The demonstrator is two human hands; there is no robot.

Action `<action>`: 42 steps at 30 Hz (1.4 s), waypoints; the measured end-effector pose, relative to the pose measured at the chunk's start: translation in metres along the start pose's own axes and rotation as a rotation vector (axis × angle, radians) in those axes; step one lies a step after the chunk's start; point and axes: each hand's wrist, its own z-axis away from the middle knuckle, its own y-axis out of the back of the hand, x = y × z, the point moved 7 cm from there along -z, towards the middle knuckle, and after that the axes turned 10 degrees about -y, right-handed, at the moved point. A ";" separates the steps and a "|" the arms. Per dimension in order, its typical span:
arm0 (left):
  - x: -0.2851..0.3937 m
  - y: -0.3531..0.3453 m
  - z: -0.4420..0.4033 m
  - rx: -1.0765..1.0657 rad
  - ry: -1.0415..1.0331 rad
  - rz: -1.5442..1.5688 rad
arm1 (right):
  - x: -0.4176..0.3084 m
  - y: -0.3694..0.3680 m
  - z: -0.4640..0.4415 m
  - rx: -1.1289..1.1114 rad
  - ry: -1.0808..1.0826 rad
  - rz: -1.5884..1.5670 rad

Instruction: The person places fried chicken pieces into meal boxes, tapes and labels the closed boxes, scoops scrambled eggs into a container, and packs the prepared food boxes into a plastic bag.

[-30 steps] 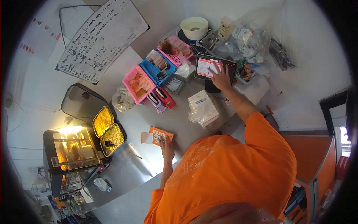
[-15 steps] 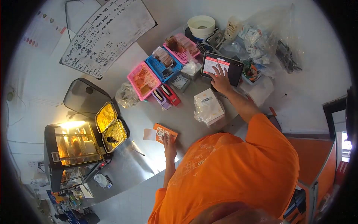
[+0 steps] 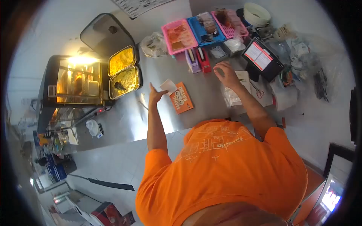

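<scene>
My left hand (image 3: 156, 94) is raised over the steel counter, fingers spread, at the left side of an orange printed box (image 3: 181, 99) with a pale flap (image 3: 168, 87). Nothing shows between its fingers. My right hand (image 3: 227, 74) hangs in the air between the red stapler-like item (image 3: 203, 60) and the tablet (image 3: 258, 55). Its thumb and fingers are curved but apart, and I see nothing in them. A white box (image 3: 243, 80) partly wrapped in plastic lies below my right wrist, with scissors (image 3: 258, 90) beside it.
Pink (image 3: 180, 36) and blue baskets (image 3: 206, 29) line the wall side. Two yellow food trays (image 3: 122, 61) sit by a lit glass warmer (image 3: 77, 81) at the left. A plastic bag (image 3: 154, 45) lies behind, and a thin utensil (image 3: 143, 101) rests near my left hand.
The view has turned leftward. My right hand has come off the tablet screen. My left hand has left the orange box and opened at its left side.
</scene>
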 end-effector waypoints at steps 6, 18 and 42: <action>0.019 -0.011 0.010 0.014 0.107 0.384 | 0.093 -0.122 -0.004 -0.086 -0.504 -0.285; 0.050 -0.055 0.170 -0.068 -0.581 -0.265 | 0.190 -0.173 -0.049 -0.155 -1.083 -0.420; -0.003 -0.076 0.135 0.033 -0.170 0.537 | -0.009 -0.253 0.115 -0.492 -0.642 0.068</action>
